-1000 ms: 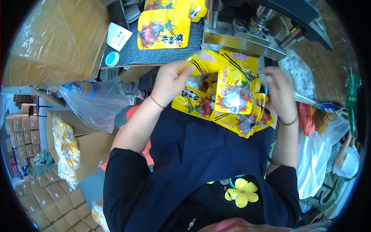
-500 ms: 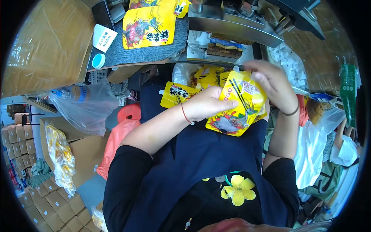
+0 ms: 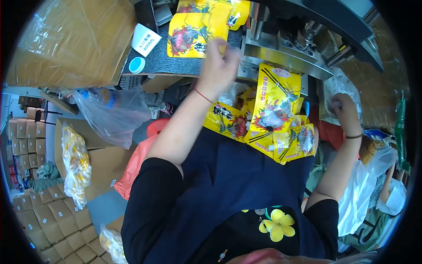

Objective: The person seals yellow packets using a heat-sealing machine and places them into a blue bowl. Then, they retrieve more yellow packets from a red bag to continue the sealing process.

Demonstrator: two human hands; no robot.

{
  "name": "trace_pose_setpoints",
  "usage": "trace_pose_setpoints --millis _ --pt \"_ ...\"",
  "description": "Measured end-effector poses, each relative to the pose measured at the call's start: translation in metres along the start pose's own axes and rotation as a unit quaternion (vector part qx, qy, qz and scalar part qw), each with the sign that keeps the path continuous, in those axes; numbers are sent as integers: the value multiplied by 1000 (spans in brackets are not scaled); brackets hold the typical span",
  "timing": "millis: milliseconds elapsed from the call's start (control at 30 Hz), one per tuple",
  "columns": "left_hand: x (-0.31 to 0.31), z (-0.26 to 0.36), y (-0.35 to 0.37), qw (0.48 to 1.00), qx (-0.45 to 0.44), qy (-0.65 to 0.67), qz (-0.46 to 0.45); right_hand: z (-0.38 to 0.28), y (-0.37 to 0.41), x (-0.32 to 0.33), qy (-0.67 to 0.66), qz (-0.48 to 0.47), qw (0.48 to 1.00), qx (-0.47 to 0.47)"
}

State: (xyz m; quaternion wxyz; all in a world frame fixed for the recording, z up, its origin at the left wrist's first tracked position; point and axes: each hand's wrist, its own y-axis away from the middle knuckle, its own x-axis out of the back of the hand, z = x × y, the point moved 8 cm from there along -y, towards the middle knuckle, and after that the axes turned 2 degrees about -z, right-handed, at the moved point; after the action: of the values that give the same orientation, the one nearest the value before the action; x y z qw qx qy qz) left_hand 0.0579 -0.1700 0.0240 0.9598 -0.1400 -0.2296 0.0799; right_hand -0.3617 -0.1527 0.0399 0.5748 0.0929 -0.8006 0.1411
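Note:
My left hand [image 3: 217,70], blurred by motion, is raised over the front edge of the mat, beside a yellow printed pouch [image 3: 189,35]. Its thumb and fingers look apart, with nothing visible in them. My right hand [image 3: 346,115] is at the bin of small white plastic pieces [image 3: 338,79]. Its fingers are curled in, and whatever they may hold is hidden. Between the hands, a yellow pouch [image 3: 277,97] stands with its top edge against the press machine [image 3: 285,50], touched by neither hand. More yellow pouches [image 3: 296,145] lie in a pile beneath it on my lap.
On the blue-grey mat [image 3: 154,66] are a white label card [image 3: 146,43] and a turquoise-rimmed lid [image 3: 137,65]. A large carton [image 3: 66,44] stands at the left. Clear plastic bags [image 3: 112,114] hang below it. Stacked cartons [image 3: 48,220] are on the floor.
My left hand has let go of the yellow pouch and moved up to the mat. My right hand has moved right to the white pieces. The pouch now leans at the machine.

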Motion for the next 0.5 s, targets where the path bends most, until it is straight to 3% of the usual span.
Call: trace_pose_setpoints --millis 33,133,233,267,333,367,400,433,500 --pt "35 16 -6 974 -141 -142 109 -4 2 6 -8 22 1000 4" --pt "30 -8 9 860 -236 -451 -27 -24 4 30 8 117 992 37" --pt "19 5 53 862 -250 -414 -149 -37 9 32 -77 114 988 -64" --pt "25 7 56 895 -265 -340 -112 -50 10 28 -133 144 979 -51" --pt "34 -1 51 983 -84 -105 -125 -101 7 24 -183 159 970 13" --pt "33 -9 54 992 11 18 -128 -121 3 14 -187 129 972 60" --pt "25 -6 59 994 -11 36 -104 -145 2 8 -184 99 970 122" --pt "15 3 64 990 -31 -29 -137 -163 -1 2 -214 55 962 158" --pt "-14 16 74 976 11 55 -210 -184 -4 8 -273 56 947 157"
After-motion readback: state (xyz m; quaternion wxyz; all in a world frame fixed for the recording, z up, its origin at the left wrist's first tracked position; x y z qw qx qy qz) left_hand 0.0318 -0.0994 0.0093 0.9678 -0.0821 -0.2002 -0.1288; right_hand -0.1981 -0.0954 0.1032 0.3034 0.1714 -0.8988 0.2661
